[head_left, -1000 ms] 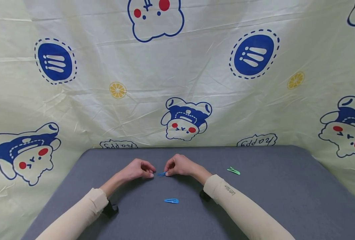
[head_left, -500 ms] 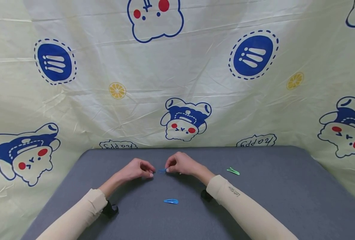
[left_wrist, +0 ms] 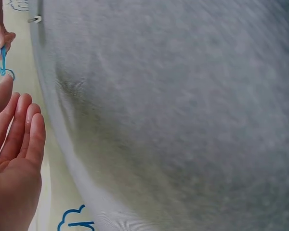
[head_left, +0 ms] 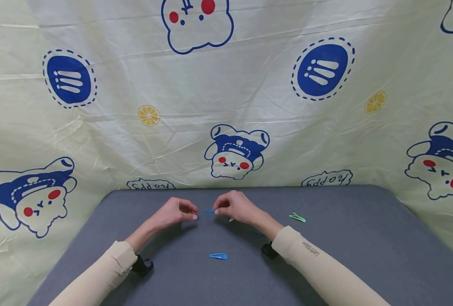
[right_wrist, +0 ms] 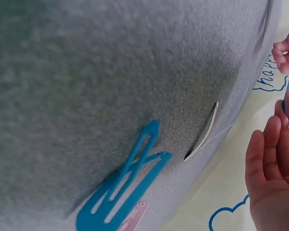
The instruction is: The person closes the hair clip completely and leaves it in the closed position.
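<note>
Between thumb and fingers, my right hand (head_left: 237, 207) pinches a blue snap hair clip (head_left: 209, 211), its free end pointing left. My left hand (head_left: 177, 211) is held facing it, a small gap away. The left wrist view has the left fingers (left_wrist: 25, 130) straight and apart from the thumb, with the held clip (left_wrist: 1, 62) beyond the thumb tip. Under my right arm lie a second blue clip (right_wrist: 130, 178), sprung open, a pale clip (right_wrist: 204, 132) and part of a pink one (right_wrist: 134, 216).
Closer to me on the grey table (head_left: 172, 276) lies a blue closed hair clip (head_left: 218, 256). A green open clip (head_left: 297, 217) is off to the right. Behind the table's far edge hangs a printed cream curtain (head_left: 188, 148).
My right hand has moved slightly away and to the right with the blue clip. The left hand has lifted a little. A pale clip and a blue clip now show beneath the right arm.
</note>
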`<state>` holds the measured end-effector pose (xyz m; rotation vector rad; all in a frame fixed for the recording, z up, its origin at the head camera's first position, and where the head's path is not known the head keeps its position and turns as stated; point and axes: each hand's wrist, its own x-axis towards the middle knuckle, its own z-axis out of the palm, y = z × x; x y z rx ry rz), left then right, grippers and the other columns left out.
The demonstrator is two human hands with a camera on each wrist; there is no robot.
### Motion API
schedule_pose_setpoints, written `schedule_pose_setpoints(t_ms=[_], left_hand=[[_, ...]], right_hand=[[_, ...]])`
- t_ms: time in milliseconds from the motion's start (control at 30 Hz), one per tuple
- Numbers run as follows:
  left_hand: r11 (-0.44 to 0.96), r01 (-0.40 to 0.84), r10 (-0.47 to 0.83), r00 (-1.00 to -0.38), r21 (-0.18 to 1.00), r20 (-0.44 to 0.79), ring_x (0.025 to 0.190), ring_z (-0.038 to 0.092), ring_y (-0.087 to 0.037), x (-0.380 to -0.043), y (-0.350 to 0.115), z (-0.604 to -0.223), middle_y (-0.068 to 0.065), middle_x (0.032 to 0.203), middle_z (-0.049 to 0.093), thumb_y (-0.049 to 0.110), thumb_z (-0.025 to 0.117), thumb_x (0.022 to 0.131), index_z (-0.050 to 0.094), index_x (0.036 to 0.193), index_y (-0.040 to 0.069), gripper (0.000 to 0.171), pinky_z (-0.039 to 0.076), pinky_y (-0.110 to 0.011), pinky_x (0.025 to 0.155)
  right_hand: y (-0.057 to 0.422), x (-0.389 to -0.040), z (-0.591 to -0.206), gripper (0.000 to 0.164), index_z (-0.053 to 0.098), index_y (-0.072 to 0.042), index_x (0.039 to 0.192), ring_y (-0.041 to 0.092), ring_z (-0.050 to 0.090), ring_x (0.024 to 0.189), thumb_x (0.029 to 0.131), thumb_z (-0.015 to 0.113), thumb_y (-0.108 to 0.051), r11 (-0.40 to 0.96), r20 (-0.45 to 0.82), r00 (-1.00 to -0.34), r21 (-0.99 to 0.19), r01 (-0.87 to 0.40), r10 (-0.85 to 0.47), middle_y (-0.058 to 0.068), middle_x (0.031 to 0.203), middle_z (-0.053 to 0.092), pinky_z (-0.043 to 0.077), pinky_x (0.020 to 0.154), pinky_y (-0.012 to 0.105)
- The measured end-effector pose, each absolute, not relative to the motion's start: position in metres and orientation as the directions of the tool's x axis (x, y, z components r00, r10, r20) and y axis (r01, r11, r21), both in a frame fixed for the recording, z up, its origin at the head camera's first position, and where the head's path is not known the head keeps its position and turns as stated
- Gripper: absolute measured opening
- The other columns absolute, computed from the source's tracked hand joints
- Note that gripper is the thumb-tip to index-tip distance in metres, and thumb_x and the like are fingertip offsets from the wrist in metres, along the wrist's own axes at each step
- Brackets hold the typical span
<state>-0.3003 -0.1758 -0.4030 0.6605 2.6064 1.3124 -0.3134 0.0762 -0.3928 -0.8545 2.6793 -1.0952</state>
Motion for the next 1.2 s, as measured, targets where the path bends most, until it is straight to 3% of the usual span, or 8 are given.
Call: schedule_pose_setpoints(t_ms=[367,1200], left_hand=[[0.463,0.337,0.437,-0.891,0.820,0.120,0.091,0.062,-0.020,-0.296,-0.166,-0.394,-0.004,0.099,0.070,0.012,0.073,0.088,0.071,0.110,-0.001,0.026,0.049,-0.038,0.084],[0.379,0.413,0.430,-0.871,0.828,0.238,0.094,0.063,-0.022,-0.268,-0.136,-0.373,-0.009,0.106,0.070,0.016,0.076,0.087,0.072,0.111,0.006,0.026,0.051,-0.037,0.084]], right_hand=[[0.086,-0.292,-0.383,0.005,0.074,-0.019,0.095,0.016,0.059,0.077,0.092,0.071,-0.017,0.538,0.195,-0.860,-0.710,-0.455,-0.471,-0.009,0.085,0.066,0.052,0.071,0.031],[0.117,-0.246,-0.377,0.009,0.075,-0.022,0.097,0.013,0.059,0.084,0.090,0.074,-0.017,0.487,0.360,-0.888,-0.744,-0.458,-0.285,-0.011,0.092,0.066,0.052,0.074,0.032]])
